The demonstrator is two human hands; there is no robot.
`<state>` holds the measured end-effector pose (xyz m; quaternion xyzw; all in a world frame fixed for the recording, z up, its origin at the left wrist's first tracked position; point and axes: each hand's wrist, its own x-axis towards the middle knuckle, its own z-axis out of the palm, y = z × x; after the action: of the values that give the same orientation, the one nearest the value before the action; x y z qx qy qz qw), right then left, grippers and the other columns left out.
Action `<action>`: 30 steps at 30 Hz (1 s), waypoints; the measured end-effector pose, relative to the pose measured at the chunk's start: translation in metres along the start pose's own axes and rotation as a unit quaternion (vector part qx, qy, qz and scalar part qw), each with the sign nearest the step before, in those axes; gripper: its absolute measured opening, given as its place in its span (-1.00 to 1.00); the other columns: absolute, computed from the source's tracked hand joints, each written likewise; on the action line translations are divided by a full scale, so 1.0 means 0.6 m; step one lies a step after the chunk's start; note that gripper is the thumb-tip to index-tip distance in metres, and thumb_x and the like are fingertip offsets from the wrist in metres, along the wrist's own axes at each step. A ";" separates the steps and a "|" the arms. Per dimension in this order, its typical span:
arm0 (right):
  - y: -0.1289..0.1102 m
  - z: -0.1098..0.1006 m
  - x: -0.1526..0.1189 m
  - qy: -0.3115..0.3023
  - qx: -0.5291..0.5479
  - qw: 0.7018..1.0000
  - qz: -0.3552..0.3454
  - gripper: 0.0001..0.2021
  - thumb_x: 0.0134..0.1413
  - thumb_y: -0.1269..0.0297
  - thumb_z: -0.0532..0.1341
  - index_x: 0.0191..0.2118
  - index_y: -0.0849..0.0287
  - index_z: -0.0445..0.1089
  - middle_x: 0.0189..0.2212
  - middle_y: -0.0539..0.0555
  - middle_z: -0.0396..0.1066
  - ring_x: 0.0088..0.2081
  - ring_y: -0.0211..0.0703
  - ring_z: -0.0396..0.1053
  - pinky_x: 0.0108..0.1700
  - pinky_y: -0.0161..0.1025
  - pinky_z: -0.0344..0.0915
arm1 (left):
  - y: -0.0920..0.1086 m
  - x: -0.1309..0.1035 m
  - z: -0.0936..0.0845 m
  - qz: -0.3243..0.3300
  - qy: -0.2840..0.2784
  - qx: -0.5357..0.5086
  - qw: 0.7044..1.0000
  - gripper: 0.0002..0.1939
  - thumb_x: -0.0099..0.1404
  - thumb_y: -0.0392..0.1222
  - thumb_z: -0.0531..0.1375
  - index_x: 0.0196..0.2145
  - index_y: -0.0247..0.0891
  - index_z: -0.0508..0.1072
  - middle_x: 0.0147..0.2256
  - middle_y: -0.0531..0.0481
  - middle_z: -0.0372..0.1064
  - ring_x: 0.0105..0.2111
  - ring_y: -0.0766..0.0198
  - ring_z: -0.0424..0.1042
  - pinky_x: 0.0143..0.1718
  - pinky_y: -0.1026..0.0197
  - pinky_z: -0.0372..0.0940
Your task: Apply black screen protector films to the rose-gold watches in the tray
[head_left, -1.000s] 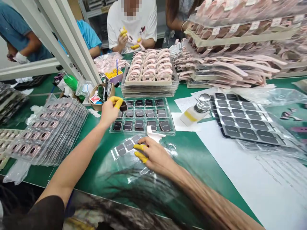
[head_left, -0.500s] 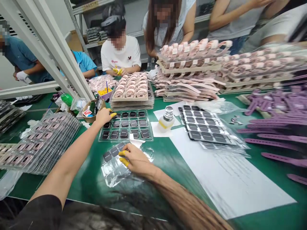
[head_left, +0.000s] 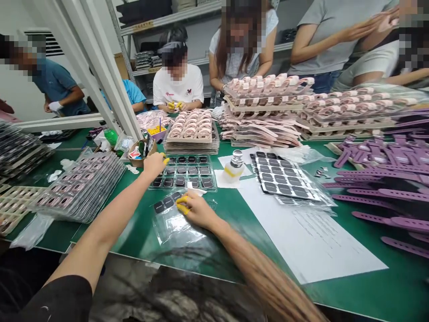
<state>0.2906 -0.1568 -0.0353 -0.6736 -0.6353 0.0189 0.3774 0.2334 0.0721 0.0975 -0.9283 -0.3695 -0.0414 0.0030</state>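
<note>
My left hand [head_left: 156, 165] is at the upper left corner of a clear tray [head_left: 197, 188] of dark square pieces; its fingers wear yellow finger cots, and what they may hold is hidden. Below that tray lies a second clear tray [head_left: 174, 226], with a few dark squares along its top edge. Over the right end of this row is my right hand [head_left: 197, 210], thumb and fingers with yellow cots bent close together; whatever is between them is too small to make out. White tissue [head_left: 197, 191] lies between the trays. A clear bottle with a metal top [head_left: 234, 167] stands to the right.
Sheets of dark squares [head_left: 284, 176] and a large white paper [head_left: 318, 241] lie right of the bottle. Purple straps [head_left: 385, 192] cover the far right. Stacked trays [head_left: 80, 188] stand at left, pink straps [head_left: 191, 125] behind. Several people work across the table.
The view has shifted, so the table and people appear further right or lower. Both hands keep nearly the same places at the two trays.
</note>
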 end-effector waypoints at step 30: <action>0.047 -0.051 -0.004 -0.065 -0.201 0.968 0.138 -0.79 0.48 0.21 0.26 -0.05 0.13 0.65 -0.12 0.18 0.58 -0.02 0.07 0.36 0.02 -0.07 0.20 | -0.398 -0.353 -0.112 -0.552 0.157 -0.421 0.703 -0.64 0.59 -0.03 0.33 0.18 -0.30 0.54 0.05 -0.15 0.56 -0.09 0.15 0.61 -0.08 0.05 0.61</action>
<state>0.3292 -0.1713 -0.0298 -0.8141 -0.5499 -0.0136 0.1865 -0.0888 0.0983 0.1420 -0.4433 -0.7539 -0.3318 -0.3536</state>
